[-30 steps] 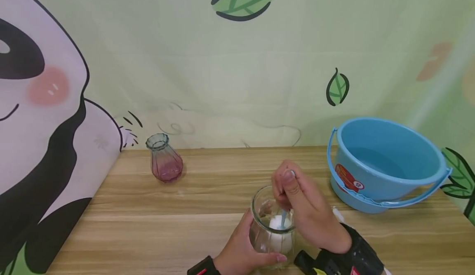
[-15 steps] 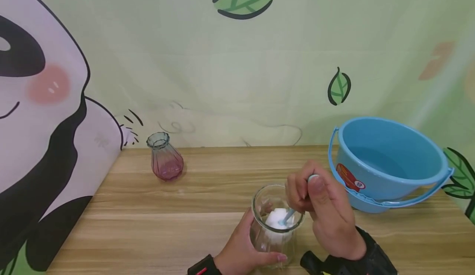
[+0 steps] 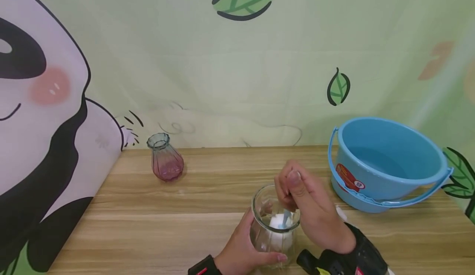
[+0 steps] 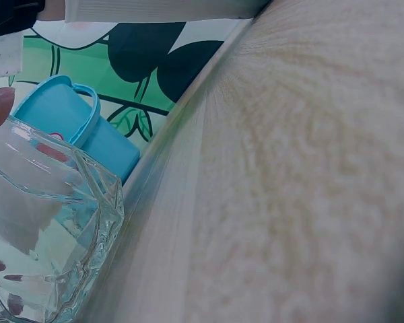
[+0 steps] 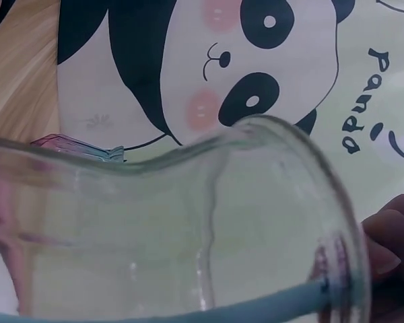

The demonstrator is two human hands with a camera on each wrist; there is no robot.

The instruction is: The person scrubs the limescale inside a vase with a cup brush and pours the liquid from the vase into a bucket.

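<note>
A clear glass vase (image 3: 265,238) stands on the table, its ribbed base large in the left wrist view. My left hand (image 3: 239,248) grips it from the left side, thumb across the front. My right hand (image 3: 311,209) is curled round the light blue handle (image 5: 256,307) of a bottle brush, thumb on top. The brush's white, sponge-like head (image 3: 279,225) is inside the vase, seen through the mouth and the glass. In the right wrist view the vase's rim fills the foreground, with fingers (image 5: 390,242) at its right edge.
A blue bucket (image 3: 387,192) with its handle lowered stands at the back right. A smaller pink-tinted glass vase (image 3: 167,161) is at the back left. Behind the wooden table (image 3: 148,238) hangs a green panda-print cloth (image 3: 237,69).
My right hand swung right, tilting the brush handle, then came back left over the vase's mouth. The brush head shifted inside. The left hand and the vase stay in place.
</note>
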